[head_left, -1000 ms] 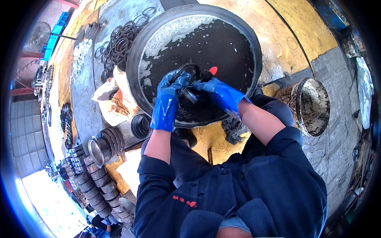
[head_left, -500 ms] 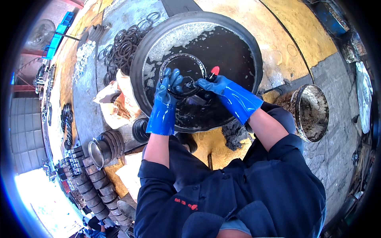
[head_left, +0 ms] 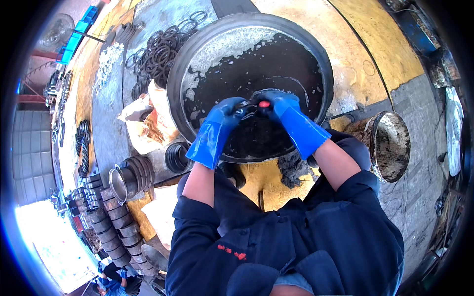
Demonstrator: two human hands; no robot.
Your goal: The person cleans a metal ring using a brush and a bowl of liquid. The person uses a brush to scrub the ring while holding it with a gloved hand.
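Note:
Both hands wear long blue rubber gloves over a wide dark tub [head_left: 176, 93] of black liquid with foam. My left hand [head_left: 229, 112] is closed on the near-left side of a black ring [head_left: 243, 111], most of which is hidden by the hands and dark liquid. Close beside it, my right hand [head_left: 280, 103] is wrapped round a black tool with a red end [head_left: 264, 104]; its working end cannot be made out. A pale curved line shows on the liquid beyond the right hand, either ring edge or ripple.
Black rings [head_left: 163, 56] are heaped left of the tub, near a crumpled paper sack [head_left: 150, 116]. More rings [head_left: 177, 157] stack beside my left forearm. A dirty bucket [head_left: 373, 143] lies at right. Stacked metal cylinders [head_left: 116, 222] stand lower left, with another person [head_left: 116, 283] beyond.
The ring, held up and plainly visible before, is now lowered and mostly hidden. My left hand moved right and turned knuckles up; the right hand turned over, bringing the red end nearer me.

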